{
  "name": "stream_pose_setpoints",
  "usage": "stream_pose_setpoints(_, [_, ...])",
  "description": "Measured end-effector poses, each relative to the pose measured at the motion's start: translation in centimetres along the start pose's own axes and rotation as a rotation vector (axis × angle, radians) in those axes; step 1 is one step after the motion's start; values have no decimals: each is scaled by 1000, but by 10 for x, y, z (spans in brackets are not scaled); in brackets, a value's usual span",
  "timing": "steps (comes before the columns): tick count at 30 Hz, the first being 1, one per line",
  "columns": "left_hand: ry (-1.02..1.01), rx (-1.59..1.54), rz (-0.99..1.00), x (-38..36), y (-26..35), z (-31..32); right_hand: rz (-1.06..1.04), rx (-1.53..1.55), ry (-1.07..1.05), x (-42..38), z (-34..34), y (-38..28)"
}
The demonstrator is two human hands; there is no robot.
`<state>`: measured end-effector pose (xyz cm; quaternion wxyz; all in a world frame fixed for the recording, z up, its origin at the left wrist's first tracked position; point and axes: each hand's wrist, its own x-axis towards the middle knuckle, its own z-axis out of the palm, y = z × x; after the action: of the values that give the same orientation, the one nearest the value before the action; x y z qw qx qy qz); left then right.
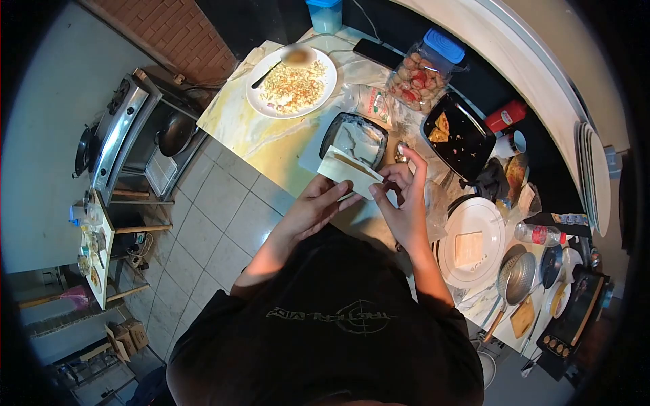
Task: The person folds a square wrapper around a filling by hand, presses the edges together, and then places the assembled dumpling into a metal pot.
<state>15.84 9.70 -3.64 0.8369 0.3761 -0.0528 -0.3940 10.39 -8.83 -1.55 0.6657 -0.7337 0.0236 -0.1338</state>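
Observation:
In front of my chest I hold a thin, pale folded wrapper sheet [350,177] with a brownish strip along its upper part. My left hand [318,205] grips its lower left side, thumb on top and fingers beneath. At the right end, my right hand [404,198] pinches the corner between thumb and fingers, its index finger raised. Just beyond the sheet sits a black square dish [326,141] with white paste inside. To the right, a stack of pale square wrappers [468,250] lies on a white oval plate [489,220].
A white plate [254,100] of shredded filling with a spoon stands at the far left of the counter. Beyond are a bag of reddish-brown balls [414,80] and a black tray [467,150]. A strainer [516,279] and bottle [535,233] lie right.

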Motion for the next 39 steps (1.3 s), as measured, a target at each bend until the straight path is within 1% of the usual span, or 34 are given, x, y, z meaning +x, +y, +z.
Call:
stream_pose_setpoints(12, [66, 13, -30, 9, -6, 6, 27, 9, 14, -1, -7, 10])
stream_pose_setpoints(14, [124, 118, -9, 9, -6, 7, 22, -1, 21, -2, -9, 13])
stream_pose_setpoints(17, [152, 141, 10, 10, -10, 5, -1, -68, 12, -2, -11, 15])
stream_pose_setpoints(27, [153, 211, 58, 12, -15, 4, 2, -28, 34, -7, -11, 15])
stream_pose_setpoints(33, [174, 272, 135, 14, -19, 1, 8, -26, 51, -9, -11, 15])
stream_pose_setpoints(35, [167, 421, 165, 14, -19, -4, 14, -28, 50, -9, -11, 13])
stream_pose_setpoints(39, [172, 466, 211, 15, -17, -3, 25, -23, 40, -9, -12, 11])
